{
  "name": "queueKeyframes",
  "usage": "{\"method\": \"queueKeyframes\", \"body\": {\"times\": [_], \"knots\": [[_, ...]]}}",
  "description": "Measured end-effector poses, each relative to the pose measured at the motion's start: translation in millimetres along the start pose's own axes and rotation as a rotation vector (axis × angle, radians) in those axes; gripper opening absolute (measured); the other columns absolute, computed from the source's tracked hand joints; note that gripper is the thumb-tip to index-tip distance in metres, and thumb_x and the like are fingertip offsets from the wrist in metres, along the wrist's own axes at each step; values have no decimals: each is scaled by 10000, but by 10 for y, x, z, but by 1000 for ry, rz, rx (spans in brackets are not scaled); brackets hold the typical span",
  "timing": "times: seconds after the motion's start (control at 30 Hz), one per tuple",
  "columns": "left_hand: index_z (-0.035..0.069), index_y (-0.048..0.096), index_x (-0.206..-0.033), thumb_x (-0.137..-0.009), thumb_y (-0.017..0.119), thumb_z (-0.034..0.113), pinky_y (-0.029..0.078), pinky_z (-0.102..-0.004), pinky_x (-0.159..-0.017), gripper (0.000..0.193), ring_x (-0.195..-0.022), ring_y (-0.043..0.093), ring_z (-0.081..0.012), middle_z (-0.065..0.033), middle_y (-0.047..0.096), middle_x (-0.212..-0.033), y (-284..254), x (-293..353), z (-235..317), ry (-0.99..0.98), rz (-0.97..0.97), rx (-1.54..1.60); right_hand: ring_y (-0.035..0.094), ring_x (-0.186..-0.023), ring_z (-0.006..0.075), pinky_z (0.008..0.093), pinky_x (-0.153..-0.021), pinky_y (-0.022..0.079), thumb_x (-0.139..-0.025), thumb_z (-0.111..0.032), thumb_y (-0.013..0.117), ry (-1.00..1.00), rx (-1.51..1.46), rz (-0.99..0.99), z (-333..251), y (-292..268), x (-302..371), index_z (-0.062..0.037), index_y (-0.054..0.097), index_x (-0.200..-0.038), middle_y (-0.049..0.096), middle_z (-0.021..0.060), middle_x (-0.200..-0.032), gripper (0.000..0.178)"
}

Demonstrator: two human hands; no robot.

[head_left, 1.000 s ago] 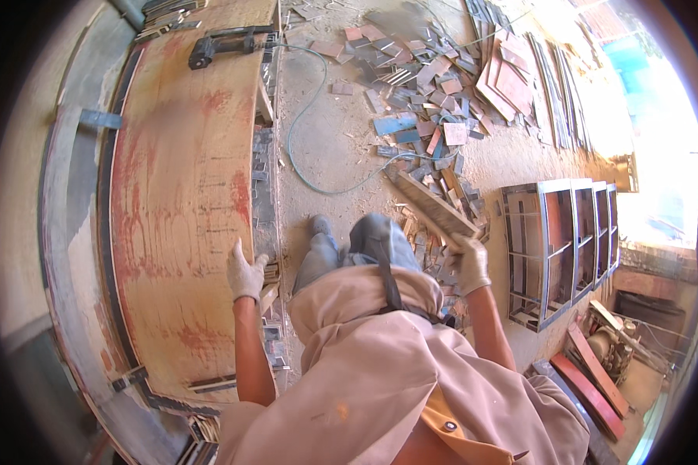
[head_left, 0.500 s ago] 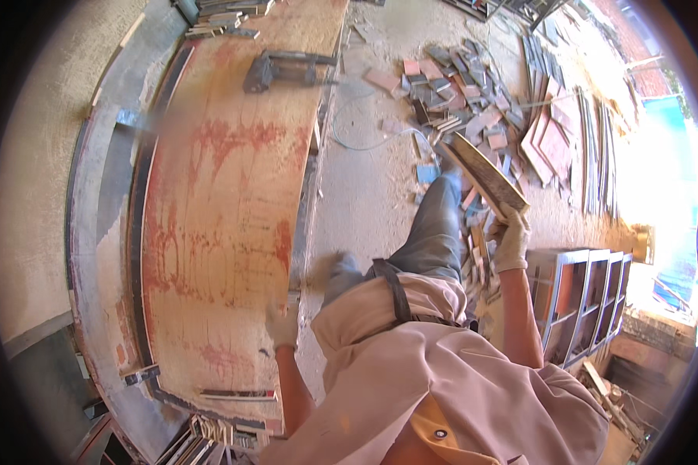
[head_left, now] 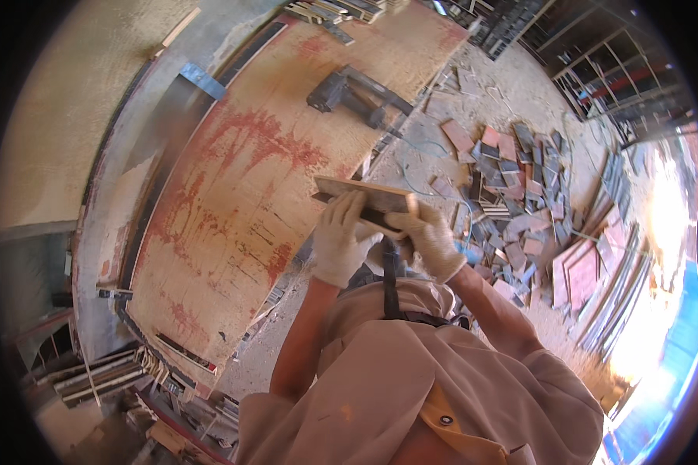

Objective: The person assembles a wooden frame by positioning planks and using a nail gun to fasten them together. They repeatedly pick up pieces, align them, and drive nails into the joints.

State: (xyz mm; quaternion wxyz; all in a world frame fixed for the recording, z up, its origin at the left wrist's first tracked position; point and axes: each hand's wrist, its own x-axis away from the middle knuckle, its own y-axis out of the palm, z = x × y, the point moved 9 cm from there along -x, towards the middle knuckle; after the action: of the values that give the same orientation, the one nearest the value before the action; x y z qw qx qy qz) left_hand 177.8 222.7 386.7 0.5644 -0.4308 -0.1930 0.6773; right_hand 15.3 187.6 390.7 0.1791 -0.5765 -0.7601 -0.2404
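In front of my waist, just past the right edge of the long wooden worktable (head_left: 209,248), I hold a short, narrow wooden board (head_left: 376,195) with both hands. It has a pale edge and a darker face. My left hand (head_left: 338,244), in a whitish work glove, grips it from its near side with fingers up over the face. Gloved the same way, my right hand (head_left: 433,242) is closed around the board's right end. The fingertips behind the board are partly hidden.
A black tool (head_left: 357,94), its kind unclear, lies on the red-stained table. Short wood strips (head_left: 337,12) are stacked at its far end. Right of me, a heap of offcuts (head_left: 520,178) covers the floor, with a thin hose (head_left: 423,190) near it. Panels (head_left: 589,267) lie farther right.
The board has come from my right side to the front of my body. My left hand has left the table's edge and taken hold of it too. My view has turned.
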Motion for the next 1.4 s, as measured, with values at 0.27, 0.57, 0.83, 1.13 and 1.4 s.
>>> {"method": "queueKeyframes", "body": {"times": [0.27, 0.57, 0.83, 1.13, 1.4], "knots": [[-28, 687, -1134, -901, 724, -67, 571, -284, -809, 239, -963, 687, -127, -50, 697, -1103, -125, -644, -622, -302, 386, 762, 640, -1098, 278, 386, -914, 540, -779, -370, 881, -810, 709, -340, -1086, 473, -839, 18, 407, -1523, 632, 174, -1202, 963], [-41, 608, -1339, -896, 753, 102, 463, -356, -1113, 488, -1335, 559, -251, -163, 623, -1387, -823, -1468, -1030, -347, 250, 396, 651, -1162, 314, 399, -985, 534, -722, -210, 921, -960, 778, -400, -1595, 1005, -1827, -41, 507, -1430, 624, 168, -1307, 838], [12, 477, -1471, -1030, 630, 363, 580, -257, -743, 584, -876, 697, -164, -116, 687, -1101, -2337, -2528, -1597, -519, 775, 566, 592, -1227, 389, 426, -1007, 507, -691, -254, 923, -889, 699, -701, -1499, 1348, -2394, -33, 522, -1401, 615, 205, -1287, 844], [-49, 630, -1281, -966, 695, 69, 633, -339, -874, 343, -999, 724, -237, -150, 688, -1159, -1417, -2019, -1309, -658, 778, 692, 604, -1210, 374, 418, -979, 530, -726, -225, 905, -977, 796, -764, -1278, 1244, -2650, -74, 510, -1434, 613, 192, -1313, 825], [-41, 665, -1286, -906, 728, -42, 567, -274, -906, 385, -1067, 658, -150, -103, 690, -1225, -270, -1146, -1091, -733, 745, 635, 614, -1193, 319, 388, -999, 511, -731, -227, 898, -692, 774, -887, -1060, 1082, -2457, -56, 546, -1400, 637, 180, -1271, 775]]}}
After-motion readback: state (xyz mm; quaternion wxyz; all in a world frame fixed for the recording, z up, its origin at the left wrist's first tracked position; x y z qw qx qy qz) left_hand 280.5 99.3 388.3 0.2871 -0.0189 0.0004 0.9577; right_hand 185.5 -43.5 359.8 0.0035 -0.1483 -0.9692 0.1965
